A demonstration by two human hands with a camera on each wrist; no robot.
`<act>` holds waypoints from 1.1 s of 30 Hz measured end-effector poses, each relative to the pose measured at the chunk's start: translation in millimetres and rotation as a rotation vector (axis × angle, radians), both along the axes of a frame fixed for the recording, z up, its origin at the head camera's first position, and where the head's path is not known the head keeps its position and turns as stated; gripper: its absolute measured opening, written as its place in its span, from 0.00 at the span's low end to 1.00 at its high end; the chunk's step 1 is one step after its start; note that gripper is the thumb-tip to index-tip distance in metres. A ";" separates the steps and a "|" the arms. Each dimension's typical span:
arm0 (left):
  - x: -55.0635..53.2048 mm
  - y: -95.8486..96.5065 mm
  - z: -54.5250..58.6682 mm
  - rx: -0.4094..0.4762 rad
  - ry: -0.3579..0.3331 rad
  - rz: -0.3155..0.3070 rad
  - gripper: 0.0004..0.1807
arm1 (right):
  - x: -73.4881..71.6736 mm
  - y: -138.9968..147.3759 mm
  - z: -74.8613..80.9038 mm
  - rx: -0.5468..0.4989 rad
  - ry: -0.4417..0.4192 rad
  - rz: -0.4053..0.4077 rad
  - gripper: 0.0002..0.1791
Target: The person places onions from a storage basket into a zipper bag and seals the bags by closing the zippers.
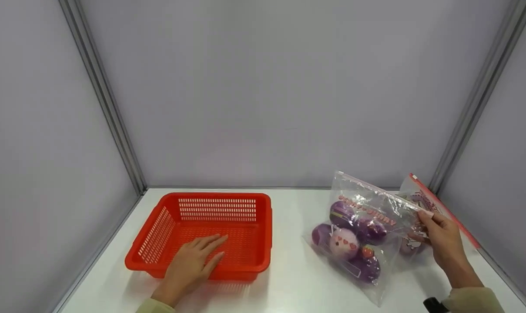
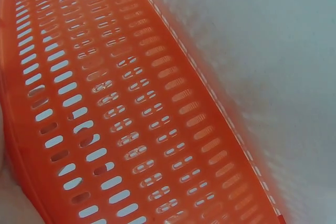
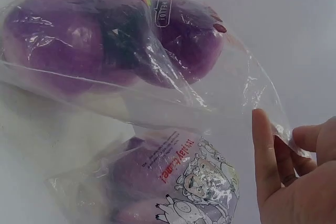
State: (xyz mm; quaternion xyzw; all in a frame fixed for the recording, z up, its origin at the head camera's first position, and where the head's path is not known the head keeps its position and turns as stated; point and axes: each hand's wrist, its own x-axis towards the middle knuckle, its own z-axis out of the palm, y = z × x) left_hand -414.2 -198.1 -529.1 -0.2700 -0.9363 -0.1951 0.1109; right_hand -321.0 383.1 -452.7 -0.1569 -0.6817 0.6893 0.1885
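Note:
At the left of the head view stands a red plastic basket (image 1: 236,274) with slotted walls. My left hand (image 1: 189,265) lies over its front rim, fingers loosely extended; in the left wrist view the basket wall (image 2: 173,90) hides most of that hand. My right hand (image 1: 445,239) pinches the top right corner of a clear zip bag (image 1: 386,256). Several purple rounded items (image 1: 342,214) fill the bag, along with a pale pink ball (image 1: 344,244) with heart prints. Thumb and fingers of the right hand (image 3: 294,177) close on the bag's edge in the right wrist view.
Behind the held bag is a second clear bag (image 1: 419,195) with a red zip strip; printed figures and purple contents show on this bag (image 3: 178,182) in the right wrist view. Grey walls surround the white table (image 1: 289,261) at the back and both sides.

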 end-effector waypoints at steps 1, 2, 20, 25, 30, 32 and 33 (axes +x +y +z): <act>0.3 0.2 0.0 -0.001 0.002 0.000 0.29 | 1.1 0.9 -0.5 0.002 -0.019 -0.013 0.09; 0.3 0.2 -0.4 -0.001 0.003 -0.001 0.29 | 2.2 1.6 -1.1 0.001 -0.037 -0.025 0.09; -0.5 4.2 -1.5 -0.006 0.013 0.002 0.28 | 11.5 6.6 -7.9 0.207 -0.229 -0.207 0.39; -0.7 5.8 -0.5 0.000 0.004 0.000 0.29 | 15.2 8.8 -7.1 0.328 -0.264 -0.250 0.38; -1.0 1.9 4.0 0.001 -0.014 0.006 0.31 | 19.4 1.1 0.8 0.608 -0.347 -0.297 0.40; -1.0 -0.1 5.6 0.007 -0.016 0.000 0.31 | 21.3 -5.7 5.5 0.757 -0.371 -0.304 0.40; -1.1 -0.8 6.6 0.009 -0.013 -0.003 0.31 | 22.2 -9.6 7.4 0.830 -0.368 -0.304 0.41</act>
